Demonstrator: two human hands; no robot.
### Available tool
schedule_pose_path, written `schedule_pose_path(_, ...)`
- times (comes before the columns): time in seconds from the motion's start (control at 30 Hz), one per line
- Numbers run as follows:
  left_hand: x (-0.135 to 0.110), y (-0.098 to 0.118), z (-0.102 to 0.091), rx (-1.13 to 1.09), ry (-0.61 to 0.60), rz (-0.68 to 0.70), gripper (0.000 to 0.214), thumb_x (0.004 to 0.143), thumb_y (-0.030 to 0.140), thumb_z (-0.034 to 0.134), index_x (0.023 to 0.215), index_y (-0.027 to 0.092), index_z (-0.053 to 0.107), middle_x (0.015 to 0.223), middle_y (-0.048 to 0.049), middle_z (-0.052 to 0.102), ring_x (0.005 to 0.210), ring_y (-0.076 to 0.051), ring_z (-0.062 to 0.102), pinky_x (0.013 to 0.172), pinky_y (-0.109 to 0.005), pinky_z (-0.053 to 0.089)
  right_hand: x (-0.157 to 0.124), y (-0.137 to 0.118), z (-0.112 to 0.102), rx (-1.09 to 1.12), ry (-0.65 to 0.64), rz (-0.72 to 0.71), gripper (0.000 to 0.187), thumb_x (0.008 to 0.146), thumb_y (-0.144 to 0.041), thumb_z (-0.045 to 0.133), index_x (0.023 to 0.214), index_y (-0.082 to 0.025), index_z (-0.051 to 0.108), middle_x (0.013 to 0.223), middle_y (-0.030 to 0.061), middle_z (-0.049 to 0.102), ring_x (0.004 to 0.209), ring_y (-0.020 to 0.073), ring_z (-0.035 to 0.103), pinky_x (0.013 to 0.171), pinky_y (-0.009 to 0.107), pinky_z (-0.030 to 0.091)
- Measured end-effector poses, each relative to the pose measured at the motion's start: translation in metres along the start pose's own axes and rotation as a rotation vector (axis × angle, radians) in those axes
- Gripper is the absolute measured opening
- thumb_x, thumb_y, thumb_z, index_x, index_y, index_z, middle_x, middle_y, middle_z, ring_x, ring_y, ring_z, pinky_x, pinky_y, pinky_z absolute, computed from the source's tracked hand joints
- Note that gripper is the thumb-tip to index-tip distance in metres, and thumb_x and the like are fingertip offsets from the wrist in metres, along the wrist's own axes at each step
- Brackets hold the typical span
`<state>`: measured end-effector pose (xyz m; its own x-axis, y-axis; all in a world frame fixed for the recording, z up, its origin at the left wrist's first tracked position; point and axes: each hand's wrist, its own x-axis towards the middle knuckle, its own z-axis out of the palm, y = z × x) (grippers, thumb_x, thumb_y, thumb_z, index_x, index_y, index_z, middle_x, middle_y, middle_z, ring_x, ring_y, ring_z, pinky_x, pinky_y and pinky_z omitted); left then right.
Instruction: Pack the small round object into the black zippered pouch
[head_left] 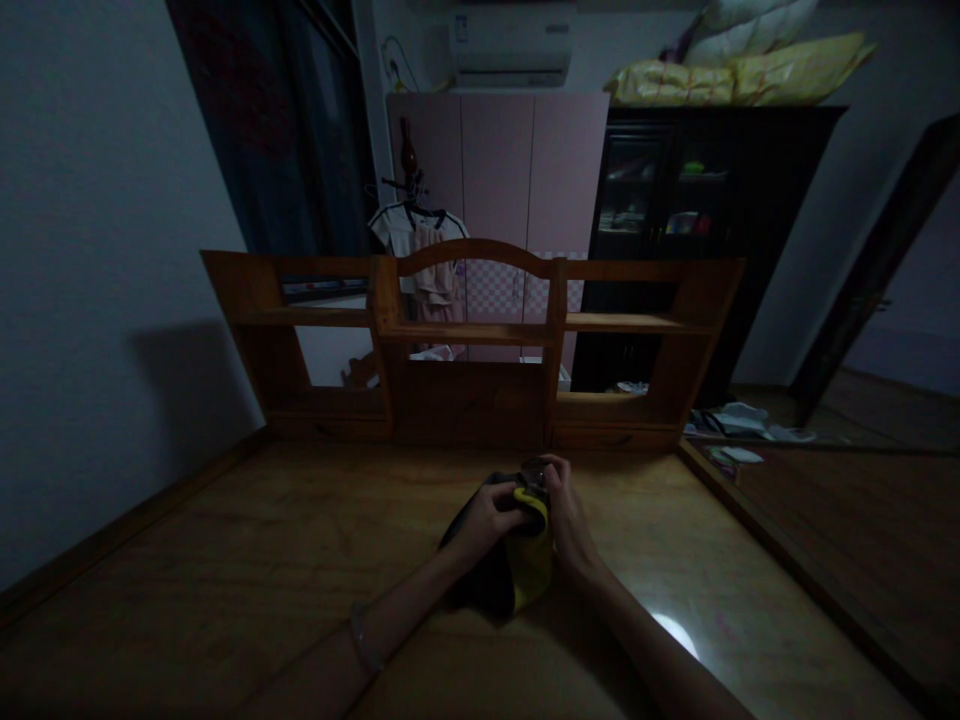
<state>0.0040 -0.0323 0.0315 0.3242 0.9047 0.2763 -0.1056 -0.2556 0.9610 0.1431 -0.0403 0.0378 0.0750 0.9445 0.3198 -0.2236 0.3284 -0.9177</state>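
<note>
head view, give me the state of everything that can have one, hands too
dark-and-yellow fabric item, creased, on the tabletop
left hand, closed on the fabric item
right hand, fingers curled at its upper edge, exact grip too dark to tell
left shelf drawer, shut
right shelf drawer, shut
pink wardrobe, doors shut
clothes, hanging
air conditioner, on or off can't be told

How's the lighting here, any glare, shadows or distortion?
Head view: dim overall; glare whitens the glossy wooden surface beside the right forearm; a shadow marks the wall; the door frame leans, probably lens distortion; dark parts of the black-and-yellow item lose detail.
</note>
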Motion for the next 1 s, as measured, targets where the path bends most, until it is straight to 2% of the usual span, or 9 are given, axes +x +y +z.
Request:
schedule_pose_path(0.1,0.000,0.000,-0.002,-0.080,-0.018,-0.055,0.022,0.065,0.020,0.071,0.085,0.013,0.069,0.082,-0.0017,0.068,0.077,-0.017,0.061,0.071,-0.024,0.047,-0.002,-0.005,0.002,-0.100,-0.011,-0.051,0.023,0.091,-0.042,0.048,0.107,-0.026,0.055,0.098,0.0000,0.061,0.093,0.0171,0.054,0.082,0.025,0.040)
schedule_pose_path(0.3,0.001,-0.007,-0.002,-0.196,0.020,-0.118,0.018,0.064,0.021,0.071,0.080,0.012,0.071,0.076,-0.0007,0.067,0.069,-0.014,0.059,0.067,-0.022,0.044,-0.004,-0.009,0.003,-0.262,-0.055,-0.091,0.030,0.095,-0.044,0.035,0.112,-0.024,0.050,0.101,0.0020,0.058,0.097,0.0190,0.054,0.087,0.031,0.041)
schedule_pose_path(0.43,0.002,-0.013,-0.001,-0.347,0.058,-0.150,0.018,0.064,0.020,0.073,0.079,0.011,0.071,0.073,-0.0012,0.067,0.065,-0.012,0.058,0.063,-0.020,0.043,-0.003,-0.006,0.000,-0.355,-0.068,-0.141,0.030,0.095,-0.043,0.034,0.115,-0.024,0.048,0.106,0.0033,0.058,0.102,0.0195,0.054,0.090,0.033,0.041)
schedule_pose_path(0.7,0.002,-0.022,-0.002,-0.526,0.029,-0.224,0.029,0.067,0.034,0.073,0.082,0.010,0.067,0.071,-0.0037,0.067,0.058,-0.013,0.060,0.058,-0.023,0.046,-0.005,-0.004,-0.006,-0.506,-0.119,-0.294,0.035,0.096,-0.039,0.033,0.126,-0.023,0.042,0.118,0.0064,0.055,0.110,0.0216,0.051,0.097,0.037,0.038)
schedule_pose_path(0.83,0.004,-0.025,-0.004,-0.617,0.012,-0.275,0.034,0.072,0.038,0.069,0.087,0.008,0.066,0.073,-0.0064,0.067,0.061,-0.015,0.063,0.061,-0.026,0.050,-0.005,-0.011,-0.008,-0.597,-0.198,-0.376,0.036,0.095,-0.037,0.036,0.129,-0.024,0.039,0.124,0.0076,0.050,0.115,0.0228,0.048,0.101,0.038,0.036)
schedule_pose_path(1.0,0.007,-0.030,-0.013,-0.769,-0.031,-0.409,0.041,0.075,0.040,0.065,0.100,0.007,0.064,0.086,-0.0094,0.068,0.078,-0.020,0.065,0.076,-0.030,0.053,-0.003,-0.017,-0.010,-0.729,-0.289,-0.461,0.037,0.093,-0.036,0.043,0.128,-0.025,0.041,0.128,0.0089,0.044,0.120,0.0237,0.042,0.103,0.039,0.035)
